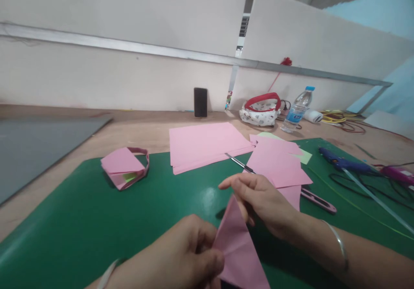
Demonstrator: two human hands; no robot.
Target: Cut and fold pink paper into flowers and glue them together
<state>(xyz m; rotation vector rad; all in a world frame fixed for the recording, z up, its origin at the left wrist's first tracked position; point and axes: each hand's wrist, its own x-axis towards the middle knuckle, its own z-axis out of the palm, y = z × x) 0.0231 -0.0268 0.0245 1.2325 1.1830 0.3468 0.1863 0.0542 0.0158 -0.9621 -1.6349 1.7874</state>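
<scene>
A folded pink paper (237,252) rises to a point close in front of me, with creases across its face. My left hand (194,250) is closed on its left edge, thumb on the near side. At the top tip, my right hand (258,198) has its fingers curled about the paper; some of them are hidden behind it, and the index finger reaches out to the left. Just beyond the right hand lies a utility knife (239,163) with a silver blade. A folded pink paper piece with a looped strip (123,166) rests at the left on the green mat (161,202).
Pink sheets (207,142) lie behind the hands, and cut pink pieces (274,159) lie to the right. A pink-handled cutter (318,200), a blue glue gun (346,161), a water bottle (297,110), a pouch (260,112) and a phone (200,102) stand or lie around.
</scene>
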